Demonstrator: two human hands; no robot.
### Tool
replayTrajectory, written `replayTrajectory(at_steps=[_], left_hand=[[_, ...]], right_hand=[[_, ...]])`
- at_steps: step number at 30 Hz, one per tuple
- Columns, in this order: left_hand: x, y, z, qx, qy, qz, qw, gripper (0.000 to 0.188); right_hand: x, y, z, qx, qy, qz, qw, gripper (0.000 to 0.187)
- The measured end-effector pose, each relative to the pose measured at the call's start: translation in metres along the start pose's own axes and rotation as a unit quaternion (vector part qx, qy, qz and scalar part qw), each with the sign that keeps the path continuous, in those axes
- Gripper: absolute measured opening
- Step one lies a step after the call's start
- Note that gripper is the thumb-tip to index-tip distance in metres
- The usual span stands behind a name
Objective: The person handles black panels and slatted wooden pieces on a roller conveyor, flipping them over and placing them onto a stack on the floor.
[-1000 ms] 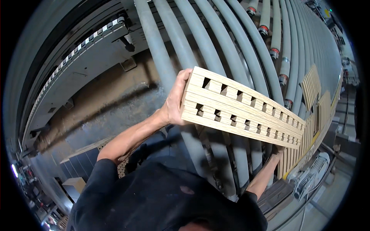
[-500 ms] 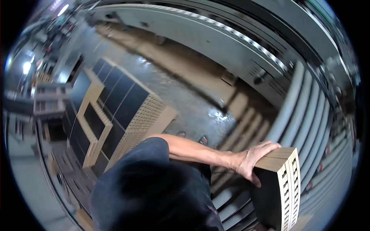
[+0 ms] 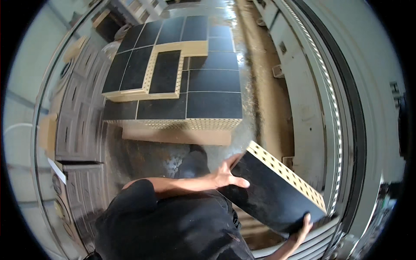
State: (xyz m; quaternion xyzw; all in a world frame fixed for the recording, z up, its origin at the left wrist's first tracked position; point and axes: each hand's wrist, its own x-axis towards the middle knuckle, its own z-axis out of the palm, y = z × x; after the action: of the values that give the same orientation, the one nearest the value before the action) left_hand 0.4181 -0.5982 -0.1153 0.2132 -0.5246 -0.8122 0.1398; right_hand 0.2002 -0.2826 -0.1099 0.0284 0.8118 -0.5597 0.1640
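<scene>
A stack of black-faced boards [image 3: 273, 193] with a pale, slotted edge hangs tilted in front of me, gripped at both ends. My left hand [image 3: 229, 177] clasps its near-left end, thumb lying on the black face. At the lower right end, my right hand [image 3: 302, 229] holds on with a thumb over the face; its other fingers are hidden. Beyond my feet stands a large block of piled black boards [image 3: 214, 80] with the same pale, holed edges. On its top, a partial upper layer [image 3: 167, 69] rises above the rest.
Grey rollers [image 3: 318, 242] lie at the lower right, beside a long grey machine [image 3: 299, 99] running up the right side. Several grey drawer-like fronts [image 3: 80, 104] line the left. A wet, dusty floor strip [image 3: 255, 86] runs between pile and machine.
My view and body have turned from the rollers toward the pile of boards. The board stack has come off the roller area, and my right hand now shows on its lower end.
</scene>
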Motion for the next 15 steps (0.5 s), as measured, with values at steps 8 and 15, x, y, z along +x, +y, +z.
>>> replayTrajectory(at_steps=[8,15], left_hand=[[0.000,-0.004,-0.209,-0.148,0.308,-0.069,0.937,0.092],[0.021,-0.008,-0.366,-0.325,0.528,0.058,0.782,0.075]], right_hand=[[0.098,-0.174,0.294,-0.165,-0.342,-0.035,0.924,0.097],[0.112,-0.250,0.720,-0.316,-0.596,-0.107,0.731,0.111]])
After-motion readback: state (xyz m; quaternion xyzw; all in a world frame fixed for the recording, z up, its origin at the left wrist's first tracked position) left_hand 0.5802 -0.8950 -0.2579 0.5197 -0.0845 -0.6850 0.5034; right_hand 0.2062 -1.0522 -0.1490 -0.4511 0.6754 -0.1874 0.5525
